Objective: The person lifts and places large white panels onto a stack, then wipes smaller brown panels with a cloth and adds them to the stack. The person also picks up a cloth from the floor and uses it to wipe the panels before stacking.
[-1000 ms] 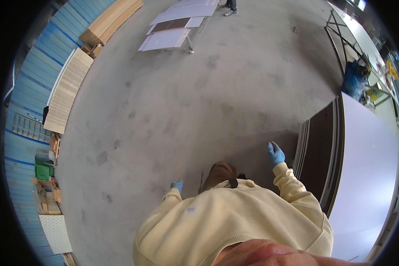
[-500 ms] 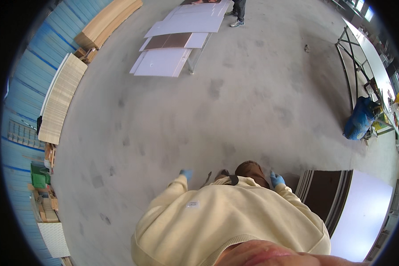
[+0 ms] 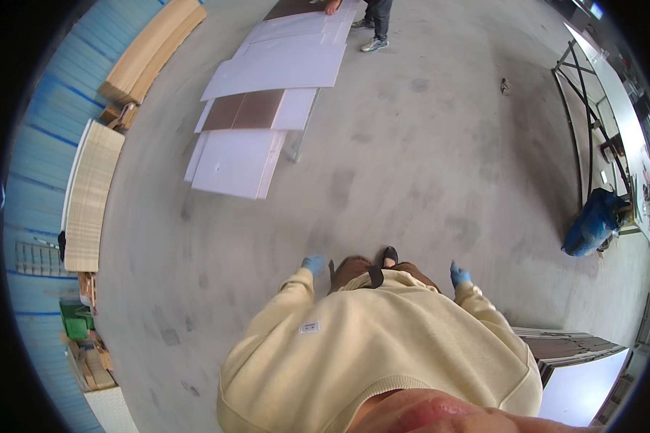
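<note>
My left hand, in a blue glove, hangs beside my left thigh. Its fingers look loosely apart and nothing shows in it. On the other side my right hand, also blue-gloved, swings free by my hip with one finger or the thumb standing out from the rest. It holds nothing that I can see. The nearest thing to it is a stack of panels with a white top and dark edges, behind and to the right, apart from the hand. My shoe shows ahead of my brown trousers.
Ahead on the left, white and brown panels lie overlapped on a stand. A person stands beside it, a hand on the panels. A long table and blue bag are right. Board stacks line the blue wall.
I have walked forward: the panels ahead are nearer, and the stack on my right has slipped back. Both hands have swung slightly, and a shoe now shows in front.
</note>
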